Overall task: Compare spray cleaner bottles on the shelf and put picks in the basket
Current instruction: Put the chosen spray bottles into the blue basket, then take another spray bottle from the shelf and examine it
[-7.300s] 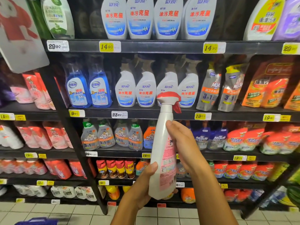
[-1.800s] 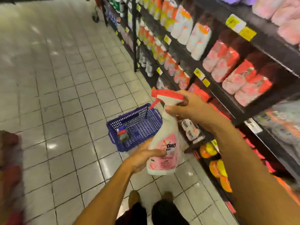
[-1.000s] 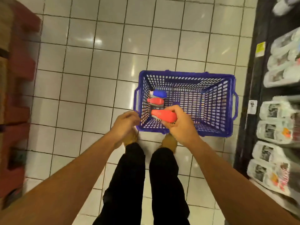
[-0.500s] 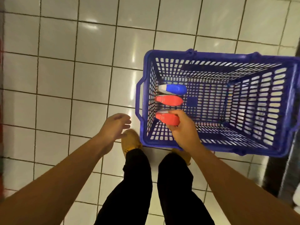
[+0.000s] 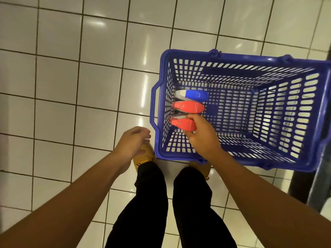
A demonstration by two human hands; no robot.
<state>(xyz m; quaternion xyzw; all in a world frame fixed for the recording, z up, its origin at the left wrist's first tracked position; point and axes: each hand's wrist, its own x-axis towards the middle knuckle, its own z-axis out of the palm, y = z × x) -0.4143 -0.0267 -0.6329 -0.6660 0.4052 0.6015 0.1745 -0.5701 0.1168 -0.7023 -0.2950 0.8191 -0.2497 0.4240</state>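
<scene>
A blue plastic basket (image 5: 232, 56) stands on the tiled floor in front of my feet. Three spray bottles stand upright along its left wall, seen from above. The farthest has a blue trigger head (image 5: 194, 95), the middle one a red head (image 5: 188, 106). My right hand (image 5: 201, 136) reaches inside the basket and grips the nearest bottle by its red trigger head (image 5: 181, 124). My left hand (image 5: 132, 143) hovers outside the basket's near left corner, fingers loosely spread, holding nothing.
White glossy floor tiles (image 5: 71, 77) spread to the left and beyond the basket. My legs in black trousers (image 5: 152, 203) and tan shoes stand just below the basket. A dark shelf base (image 5: 320, 185) runs along the right edge.
My right hand has carried the red-topped bottle from the shelf down into the basket beside the two others. My left hand let go of it and hangs free. The view tilted downward.
</scene>
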